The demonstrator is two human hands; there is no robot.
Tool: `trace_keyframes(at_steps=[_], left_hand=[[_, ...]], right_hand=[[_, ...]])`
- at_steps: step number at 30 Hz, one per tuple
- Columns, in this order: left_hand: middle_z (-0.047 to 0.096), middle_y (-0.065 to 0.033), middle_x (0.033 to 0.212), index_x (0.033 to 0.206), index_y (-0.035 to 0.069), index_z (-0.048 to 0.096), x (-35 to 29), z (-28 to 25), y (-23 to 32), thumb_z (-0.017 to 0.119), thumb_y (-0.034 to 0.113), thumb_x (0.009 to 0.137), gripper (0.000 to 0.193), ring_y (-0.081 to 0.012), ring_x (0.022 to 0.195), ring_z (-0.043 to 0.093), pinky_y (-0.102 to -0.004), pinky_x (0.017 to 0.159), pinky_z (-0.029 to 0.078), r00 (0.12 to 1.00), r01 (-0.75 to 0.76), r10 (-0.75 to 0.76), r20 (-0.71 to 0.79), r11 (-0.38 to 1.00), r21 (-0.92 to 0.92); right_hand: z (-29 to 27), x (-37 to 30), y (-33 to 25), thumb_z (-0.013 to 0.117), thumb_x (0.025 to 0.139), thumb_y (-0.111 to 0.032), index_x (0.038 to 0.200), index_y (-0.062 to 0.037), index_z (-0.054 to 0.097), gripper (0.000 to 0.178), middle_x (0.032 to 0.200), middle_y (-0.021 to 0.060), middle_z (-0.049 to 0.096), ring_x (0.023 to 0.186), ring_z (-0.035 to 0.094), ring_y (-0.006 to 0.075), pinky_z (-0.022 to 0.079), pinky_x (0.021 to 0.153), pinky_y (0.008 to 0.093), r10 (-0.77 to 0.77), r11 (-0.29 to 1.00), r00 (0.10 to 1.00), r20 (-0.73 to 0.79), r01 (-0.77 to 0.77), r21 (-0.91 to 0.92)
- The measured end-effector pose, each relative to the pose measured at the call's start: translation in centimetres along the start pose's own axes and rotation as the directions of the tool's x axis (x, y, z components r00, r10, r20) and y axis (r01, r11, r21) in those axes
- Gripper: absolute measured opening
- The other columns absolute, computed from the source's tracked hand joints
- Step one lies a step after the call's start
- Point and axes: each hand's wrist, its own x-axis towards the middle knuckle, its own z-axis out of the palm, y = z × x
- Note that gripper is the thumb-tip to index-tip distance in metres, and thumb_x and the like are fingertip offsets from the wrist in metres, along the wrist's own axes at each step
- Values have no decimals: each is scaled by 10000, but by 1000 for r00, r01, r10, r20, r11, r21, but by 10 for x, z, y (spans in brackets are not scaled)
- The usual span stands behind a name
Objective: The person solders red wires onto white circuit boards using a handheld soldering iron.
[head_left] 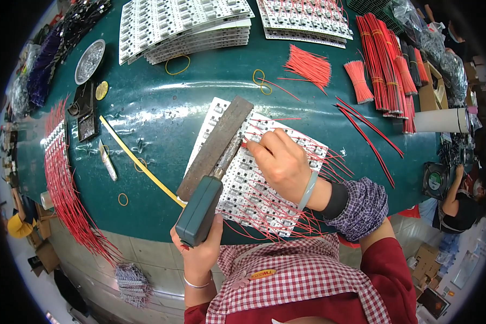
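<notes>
My left hand [202, 251] is closed around the green handle of a soldering iron [198, 210]. Its metal shaft points up and to the right, and the tip lies close to my right fingertips. With thumb and fingers pinched, my right hand [283, 164] holds a thin red wire [245, 142] against a white circuit board panel [237, 191]; the wire's end is mostly hidden. Many red wires trail off the panel's right and near sides. A dark flat metal bar [216, 146] lies slantwise across the panel's left part, beside the iron.
Stacked white panels [183, 24] stand at the back. Red wire bundles [380, 65] and loose wires [308, 66] lie at right. On the left are a wired panel [59, 162], a metal bowl [90, 61], a knife [107, 160] and a yellow strip [135, 156]. Another person [458, 200] sits far right.
</notes>
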Motion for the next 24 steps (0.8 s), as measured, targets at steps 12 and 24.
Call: trace_keyframes(at_steps=[12,24], left_hand=[[697,-54,847,974,-51,696,4,-1,7,761,-17,792,196,-112,728,636,-254,672,506,999,-40,36,35,995,92],[676,-75,890,1187,-53,674,-11,-15,-20,721,-88,817,374,-91,596,572,-218,518,444,991,-134,136,-6,984,117]], right_hand=[[1,0,2,619,761,-33,1028,49,644,280,915,120,541,848,544,270,503,683,341,-12,1000,1000,-5,12,-19],[2,0,3,620,743,-34,1013,38,625,279,907,120,530,860,547,273,505,680,355,-11,1000,1000,-18,11,-18]])
